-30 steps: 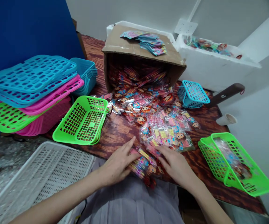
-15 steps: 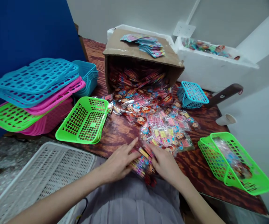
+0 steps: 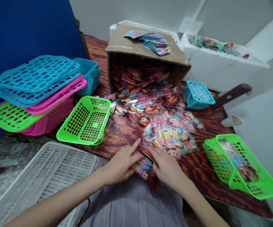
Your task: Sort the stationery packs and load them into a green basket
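Note:
My left hand (image 3: 120,164) and my right hand (image 3: 167,167) press from both sides on a small stack of colourful cartoon packets (image 3: 145,166) at the near edge of the wooden table (image 3: 122,130). Both hands' fingers are stretched along the stack's sides. Behind them a big pile of the same packets (image 3: 160,116) spills out of a cardboard box (image 3: 148,52) lying on its side. An empty green basket (image 3: 86,121) lies tilted to the left. A green basket (image 3: 241,165) holding packets sits at the right.
Stacked blue, pink and green basket lids (image 3: 34,91) and blue baskets (image 3: 89,74) stand at the left. A white plastic crate (image 3: 39,179) is at the lower left. A small blue basket (image 3: 198,94), white foam boxes (image 3: 221,67) and a paper cup (image 3: 232,120) stand at the right.
My right hand has moved left toward my left hand, squeezing the packet stack narrower between them. The view has shifted slightly.

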Tool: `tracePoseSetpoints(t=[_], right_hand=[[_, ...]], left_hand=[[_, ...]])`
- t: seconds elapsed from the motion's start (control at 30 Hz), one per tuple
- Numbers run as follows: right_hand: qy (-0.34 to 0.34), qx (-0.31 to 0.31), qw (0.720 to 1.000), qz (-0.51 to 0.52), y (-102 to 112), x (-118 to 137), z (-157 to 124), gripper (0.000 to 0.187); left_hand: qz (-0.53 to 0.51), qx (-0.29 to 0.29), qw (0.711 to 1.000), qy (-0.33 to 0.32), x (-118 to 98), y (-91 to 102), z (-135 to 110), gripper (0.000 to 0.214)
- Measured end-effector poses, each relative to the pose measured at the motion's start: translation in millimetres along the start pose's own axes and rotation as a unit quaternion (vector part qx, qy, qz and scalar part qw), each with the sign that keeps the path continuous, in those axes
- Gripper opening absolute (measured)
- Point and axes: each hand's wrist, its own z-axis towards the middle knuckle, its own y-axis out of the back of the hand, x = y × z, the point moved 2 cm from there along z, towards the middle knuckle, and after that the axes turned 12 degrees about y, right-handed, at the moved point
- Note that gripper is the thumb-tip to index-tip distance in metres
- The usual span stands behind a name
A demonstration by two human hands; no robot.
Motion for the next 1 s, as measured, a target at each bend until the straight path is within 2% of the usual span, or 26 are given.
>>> tracePoseSetpoints(t=[0.1,0.2,0.3,0.37,0.5,0.63,0.73,0.8,0.87,0.9,0.93,1.0], right_hand=[[-0.012,-0.013,1.000,-0.023,-0.3,-0.6,3.8,0.050],[-0.004,-0.035,0.999,0.032,6.9,-8.1,-0.6,0.046],[0.028,-0.087,0.989,0.119,17.5,-16.3,-7.4,0.051],[0.025,-0.092,0.988,0.119,19.4,-21.2,-9.5,0.056],[0.020,-0.074,0.994,0.074,8.8,-23.2,-7.9,0.060],[0.037,-0.070,0.995,0.055,-5.7,-14.0,-8.3,0.063],[0.041,-0.076,0.994,0.068,-9.9,-10.8,-10.0,0.067],[0.015,-0.100,0.989,0.110,-8.6,-17.9,-10.1,0.059],[-0.033,-0.144,0.969,0.196,-5.5,-33.0,-9.6,0.048],[-0.062,-0.177,0.948,0.259,-3.9,-42.5,-9.4,0.046],[-0.091,-0.214,0.913,0.334,-2.9,-52.3,-9.3,0.046],[-0.134,-0.289,0.807,0.497,-3.0,-69.2,-9.6,0.047]], left_hand=[[-0.003,-0.009,1.000,0.003,-0.1,-0.3,-0.8,0.056],[-0.004,-0.013,1.000,0.002,0.6,-0.2,-1.7,0.059],[-0.003,-0.012,1.000,-0.002,1.9,-0.7,-2.7,0.063],[0.000,-0.009,1.000,-0.003,2.6,-1.4,-3.1,0.064],[0.002,-0.001,1.000,-0.009,2.3,-2.3,-3.5,0.061],[0.005,-0.003,1.000,-0.019,2.5,-2.4,-2.8,0.061],[0.009,-0.005,1.000,-0.020,4.0,-4.0,-2.5,0.061],[0.007,-0.008,1.000,-0.016,4.9,-5.4,-3.2,0.063],[-0.002,-0.009,1.000,-0.010,5.2,-6.2,-4.3,0.066],[-0.008,-0.010,1.000,-0.008,5.0,-6.2,-4.8,0.067],[-0.014,-0.009,1.000,-0.005,4.6,-5.9,-5.0,0.067],[-0.027,-0.003,1.000,-0.003,3.6,-4.5,-4.8,0.065]])
